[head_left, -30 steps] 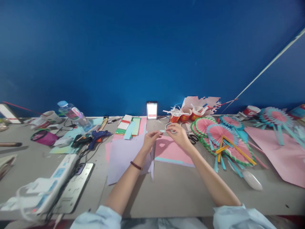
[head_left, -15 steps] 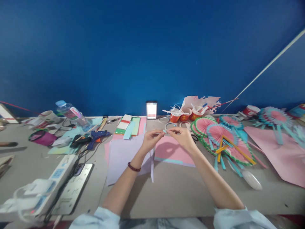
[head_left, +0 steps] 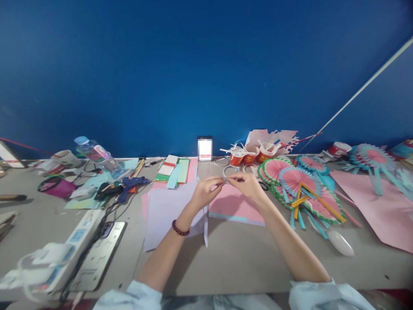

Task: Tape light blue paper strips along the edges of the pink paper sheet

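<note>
My left hand [head_left: 208,189] and my right hand [head_left: 247,185] meet at the fingertips above the table. Both are closed in a pinch on a tiny light-blue piece [head_left: 225,179], mostly hidden by the fingers; it may be paper, but I cannot tell. Below my right hand lies a pink sheet [head_left: 237,206] with a light-blue strip along its near edge. A lilac sheet [head_left: 167,211] lies under and left of my left hand, with a narrow lilac strip [head_left: 205,228] at its right edge. Rolls of tape [head_left: 229,171] lie just behind my fingers.
Folded paper fans [head_left: 300,183] and a white spoon-like object [head_left: 340,243] lie to the right. Red paper cups [head_left: 251,156] and a lit phone [head_left: 205,149] stand at the back. On the left are a blue glue gun [head_left: 132,185], a bottle [head_left: 98,155], a power strip [head_left: 75,243] and another phone [head_left: 100,254].
My left fingertips have shifted slightly right, closer against my right ones, and less of the light-blue piece shows. My right hand is almost still.
</note>
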Demonstrator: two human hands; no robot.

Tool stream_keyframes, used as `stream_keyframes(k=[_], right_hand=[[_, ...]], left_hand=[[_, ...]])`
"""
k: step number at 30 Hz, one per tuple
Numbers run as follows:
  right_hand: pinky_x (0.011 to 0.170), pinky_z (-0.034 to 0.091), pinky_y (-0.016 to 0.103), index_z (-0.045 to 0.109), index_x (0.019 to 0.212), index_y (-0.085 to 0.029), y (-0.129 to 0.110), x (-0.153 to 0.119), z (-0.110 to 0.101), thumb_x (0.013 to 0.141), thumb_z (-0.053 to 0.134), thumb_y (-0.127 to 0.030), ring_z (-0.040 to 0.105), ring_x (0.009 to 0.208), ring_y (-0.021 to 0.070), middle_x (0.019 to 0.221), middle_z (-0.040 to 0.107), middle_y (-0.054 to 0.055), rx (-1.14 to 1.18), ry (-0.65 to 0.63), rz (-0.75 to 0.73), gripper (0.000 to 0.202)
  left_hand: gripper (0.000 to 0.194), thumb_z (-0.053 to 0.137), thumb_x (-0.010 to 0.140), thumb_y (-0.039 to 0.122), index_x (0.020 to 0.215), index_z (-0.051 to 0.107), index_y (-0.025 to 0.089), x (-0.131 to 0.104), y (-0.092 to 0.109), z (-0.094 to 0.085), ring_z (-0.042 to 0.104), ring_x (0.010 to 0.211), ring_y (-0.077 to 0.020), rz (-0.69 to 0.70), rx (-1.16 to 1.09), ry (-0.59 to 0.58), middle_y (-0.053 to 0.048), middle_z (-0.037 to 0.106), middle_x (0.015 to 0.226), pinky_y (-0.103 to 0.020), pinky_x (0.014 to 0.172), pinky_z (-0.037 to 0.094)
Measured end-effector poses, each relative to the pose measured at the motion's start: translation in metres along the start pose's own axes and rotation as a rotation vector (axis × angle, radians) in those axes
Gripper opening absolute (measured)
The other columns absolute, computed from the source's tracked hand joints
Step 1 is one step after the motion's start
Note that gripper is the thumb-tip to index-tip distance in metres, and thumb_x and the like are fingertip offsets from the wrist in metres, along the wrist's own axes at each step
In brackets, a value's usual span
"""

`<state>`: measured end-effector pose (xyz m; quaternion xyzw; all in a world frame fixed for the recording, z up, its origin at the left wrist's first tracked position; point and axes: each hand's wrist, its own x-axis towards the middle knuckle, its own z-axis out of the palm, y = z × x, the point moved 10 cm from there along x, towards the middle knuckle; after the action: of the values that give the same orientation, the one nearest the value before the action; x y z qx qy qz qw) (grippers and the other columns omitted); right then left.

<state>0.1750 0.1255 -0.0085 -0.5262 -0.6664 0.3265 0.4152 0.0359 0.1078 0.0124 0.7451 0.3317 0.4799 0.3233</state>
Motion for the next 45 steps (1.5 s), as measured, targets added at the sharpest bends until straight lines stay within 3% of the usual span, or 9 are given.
stream_keyframes(k=[7,14,22,28,36,41,45], right_hand=[[0.059,0.048,0.029,0.076,0.081,-0.020,0.001,-0.002,0.000,0.074,0.061,-0.030,0.063,0.064,0.0188,0.080,0.074,0.005,-0.050,-0.002,0.011,0.020],[0.064,0.048,0.030,0.074,0.077,-0.019,-0.020,-0.006,-0.004,0.073,0.058,-0.024,0.063,0.067,0.0195,0.076,0.073,0.005,-0.180,0.073,-0.107,0.017],[0.067,0.051,0.031,0.075,0.080,-0.020,-0.004,-0.001,-0.001,0.075,0.060,-0.029,0.066,0.073,0.0209,0.080,0.074,0.004,-0.033,-0.016,-0.005,0.018],[0.069,0.052,0.031,0.075,0.082,-0.020,-0.005,-0.002,0.001,0.074,0.060,-0.026,0.067,0.074,0.0216,0.081,0.074,0.005,-0.050,-0.026,0.000,0.018],[0.066,0.050,0.030,0.074,0.077,-0.020,-0.028,-0.009,-0.002,0.074,0.058,-0.019,0.065,0.067,0.0197,0.073,0.072,0.004,-0.238,0.080,-0.158,0.016],[0.069,0.052,0.030,0.074,0.079,-0.020,-0.016,-0.004,-0.003,0.075,0.058,-0.022,0.068,0.074,0.0212,0.080,0.074,0.005,-0.111,0.014,-0.070,0.017],[0.071,0.054,0.030,0.074,0.082,-0.020,-0.013,-0.003,-0.008,0.075,0.061,-0.026,0.068,0.074,0.0203,0.082,0.074,0.004,-0.093,0.024,-0.064,0.016]], left_hand=[[0.014,0.062,0.076,0.022,0.083,0.074,0.026,0.000,-0.001,0.002,0.066,0.089,-0.0204,-0.011,-0.033,-0.002,-0.005,0.072,0.091,-0.032,0.085,0.050],[0.016,0.058,0.080,0.025,0.084,0.073,0.025,0.000,0.005,0.006,0.066,0.089,-0.0207,0.041,0.028,-0.017,-0.007,0.072,0.093,-0.033,0.086,0.050],[0.012,0.063,0.076,0.027,0.080,0.074,0.026,0.001,-0.003,0.002,0.066,0.089,-0.0210,-0.037,-0.052,0.016,-0.005,0.073,0.093,-0.033,0.087,0.050],[0.016,0.059,0.078,0.023,0.083,0.074,0.026,0.000,0.002,0.003,0.067,0.088,-0.0206,0.018,0.013,0.005,-0.006,0.073,0.092,-0.032,0.085,0.050],[0.016,0.058,0.080,0.021,0.085,0.073,0.025,-0.003,0.008,0.008,0.067,0.089,-0.0205,0.090,0.068,0.006,-0.008,0.072,0.093,-0.033,0.084,0.051],[0.017,0.059,0.079,0.018,0.085,0.073,0.024,-0.002,0.010,0.005,0.067,0.088,-0.0193,0.104,0.070,0.022,-0.006,0.073,0.092,-0.030,0.083,0.052],[0.017,0.056,0.081,0.015,0.086,0.072,0.021,-0.004,0.017,0.004,0.068,0.086,-0.0176,0.222,0.172,0.047,-0.006,0.073,0.092,-0.029,0.080,0.054]])
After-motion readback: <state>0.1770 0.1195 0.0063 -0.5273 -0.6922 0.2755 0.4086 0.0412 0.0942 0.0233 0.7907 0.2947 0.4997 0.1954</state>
